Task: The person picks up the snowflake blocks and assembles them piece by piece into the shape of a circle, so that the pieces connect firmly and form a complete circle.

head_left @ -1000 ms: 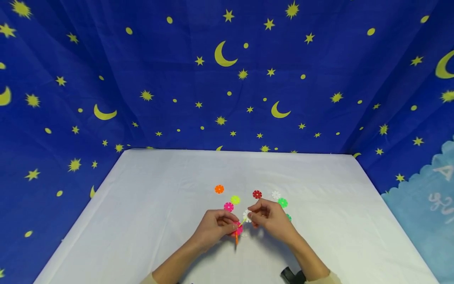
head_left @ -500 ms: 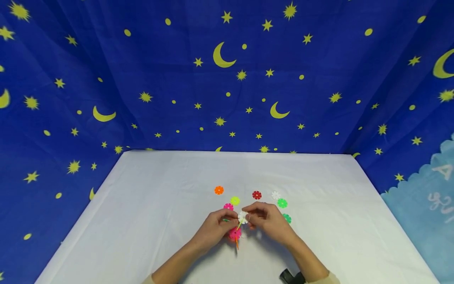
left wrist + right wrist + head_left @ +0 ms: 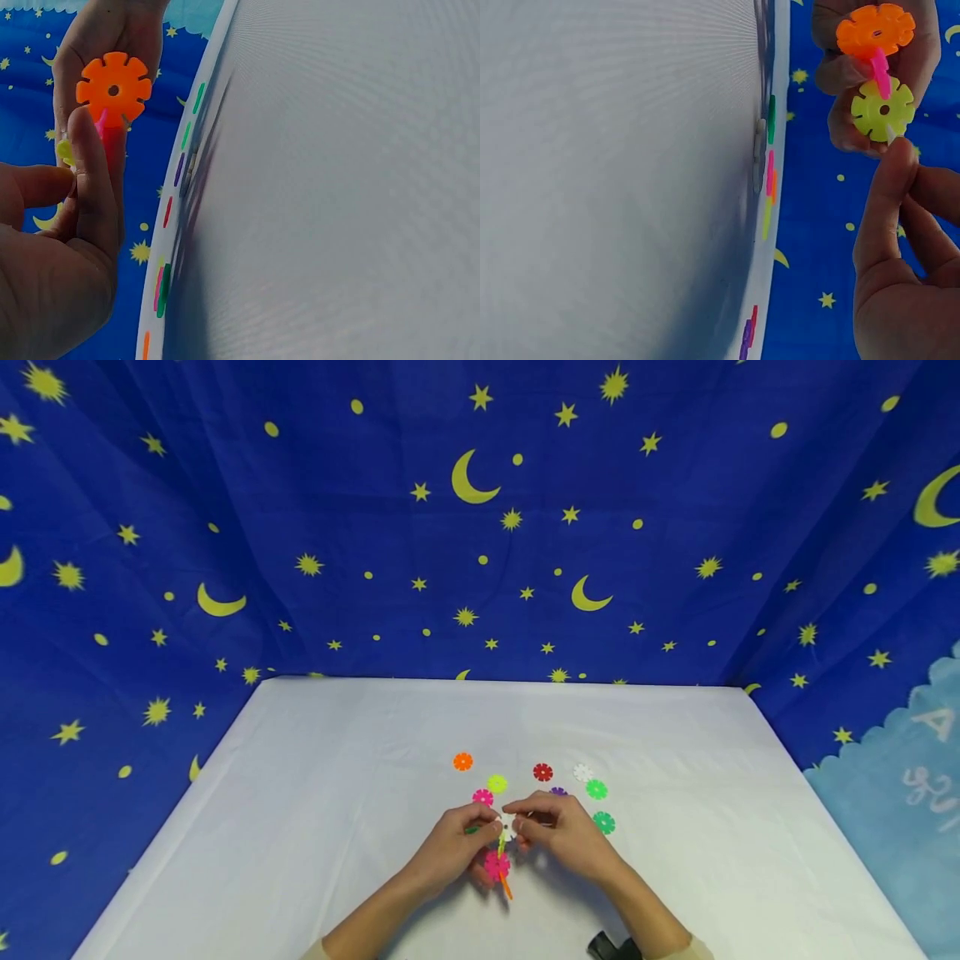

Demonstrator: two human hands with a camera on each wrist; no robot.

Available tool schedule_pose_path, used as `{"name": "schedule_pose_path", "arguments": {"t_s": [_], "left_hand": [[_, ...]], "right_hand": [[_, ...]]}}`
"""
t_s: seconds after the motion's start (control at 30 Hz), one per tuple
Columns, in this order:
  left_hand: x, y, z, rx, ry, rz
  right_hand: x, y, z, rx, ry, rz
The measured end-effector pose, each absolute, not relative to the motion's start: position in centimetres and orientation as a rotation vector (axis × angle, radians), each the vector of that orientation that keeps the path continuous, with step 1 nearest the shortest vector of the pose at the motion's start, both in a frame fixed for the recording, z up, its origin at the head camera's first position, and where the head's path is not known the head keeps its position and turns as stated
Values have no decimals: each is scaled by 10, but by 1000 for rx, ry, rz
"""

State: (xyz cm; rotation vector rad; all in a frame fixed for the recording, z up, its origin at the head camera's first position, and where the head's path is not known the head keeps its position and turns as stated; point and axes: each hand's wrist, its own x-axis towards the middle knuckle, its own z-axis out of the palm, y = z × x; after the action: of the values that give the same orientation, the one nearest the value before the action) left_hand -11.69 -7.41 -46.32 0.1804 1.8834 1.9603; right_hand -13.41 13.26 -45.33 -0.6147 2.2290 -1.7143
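Note:
In the head view, a short chain of notched plastic interlocking discs hangs between my hands above the table. At its top is a white disc (image 3: 507, 829); below come a yellow disc (image 3: 883, 110), a pink disc (image 3: 497, 865) and an orange disc (image 3: 114, 88). My left hand (image 3: 454, 850) pinches the white disc from the left with thumb and fingers. From the right, my right hand (image 3: 566, 832) pinches the same disc. Fingertips hide much of the white disc, and its joint with the yellow one is partly covered.
Loose discs lie on the white table (image 3: 337, 760) beyond the hands: orange (image 3: 463, 762), yellow (image 3: 497, 784), pink (image 3: 483, 797), red (image 3: 543, 772), white (image 3: 583, 772) and several others. A black object (image 3: 613, 947) sits at the front edge by the right forearm.
The white disc and my right hand have moved left, closer to my left hand. The pink and orange discs now hang lower, and the left fingers have shifted from the pink disc to the white one.

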Motion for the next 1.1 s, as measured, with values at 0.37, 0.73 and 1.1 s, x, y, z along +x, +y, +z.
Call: {"name": "schedule_pose_path", "arguments": {"t_s": [0.37,0.73,1.1], "left_hand": [[-119,-76,-463,176,2106,1946],[-119,-77,-462,121,2092,2001],[-120,-76,-461,88,2025,2065]], "right_hand": [[-140,151,-449,-549,2325,-1651],[-157,191,-450,-465,2444,-1500],[-168,230,-457,-535,2648,-1151]]}}
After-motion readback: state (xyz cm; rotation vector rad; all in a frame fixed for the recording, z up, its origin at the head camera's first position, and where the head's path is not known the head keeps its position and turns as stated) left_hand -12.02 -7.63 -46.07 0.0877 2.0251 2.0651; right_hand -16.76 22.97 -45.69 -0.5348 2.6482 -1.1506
